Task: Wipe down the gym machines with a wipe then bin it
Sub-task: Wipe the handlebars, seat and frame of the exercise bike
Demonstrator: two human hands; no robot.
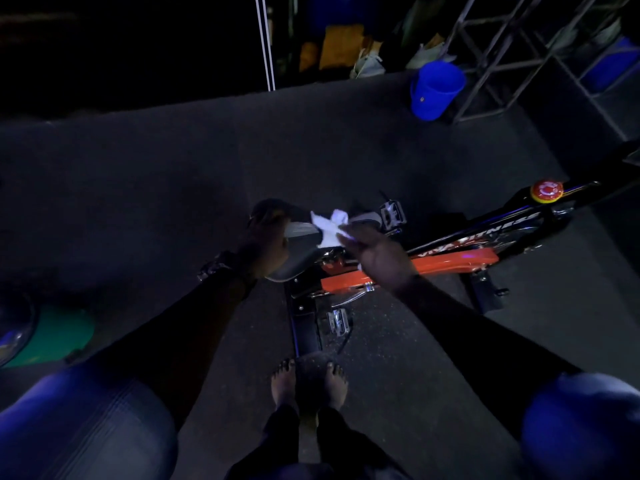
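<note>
A black and orange exercise bike (450,263) stands on the dark floor in front of me. Its black saddle (301,254) points toward me. My left hand (265,242) lies over the saddle's left side and grips it. My right hand (375,251) holds a crumpled white wipe (329,226) at the fingertips, just over the saddle's top. The room is dim and the hands show little detail.
A blue bucket (436,90) stands on the floor at the back right, beside a metal frame rack (512,57). A red knob (547,191) sits on the bike frame. A green disc (59,336) lies at the left. My bare feet (308,382) are below the bike's rear bar.
</note>
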